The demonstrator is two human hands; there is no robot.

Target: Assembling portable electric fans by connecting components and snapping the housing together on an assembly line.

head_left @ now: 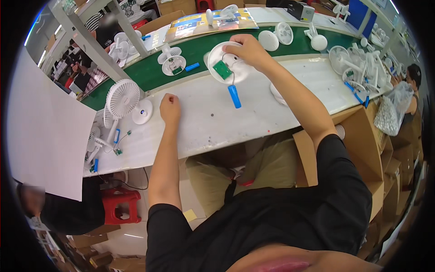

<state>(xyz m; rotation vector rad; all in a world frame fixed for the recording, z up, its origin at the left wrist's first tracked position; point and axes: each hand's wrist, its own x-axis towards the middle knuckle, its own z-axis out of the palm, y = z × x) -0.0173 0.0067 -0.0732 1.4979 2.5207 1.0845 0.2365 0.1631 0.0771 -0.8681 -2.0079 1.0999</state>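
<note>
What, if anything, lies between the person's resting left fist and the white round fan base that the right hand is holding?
Nothing visible blocks the way. Only bare white bench top separates the left hand from the white fan base under the right hand. The blue battery cell hanging from it lies off to the side.

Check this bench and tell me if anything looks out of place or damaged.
Nothing looks damaged or spilled. The white fan base under the right hand lies open, its green circuit board exposed and a blue battery cell trailing on wires across the white bench. The left hand rests closed, empty.
</note>
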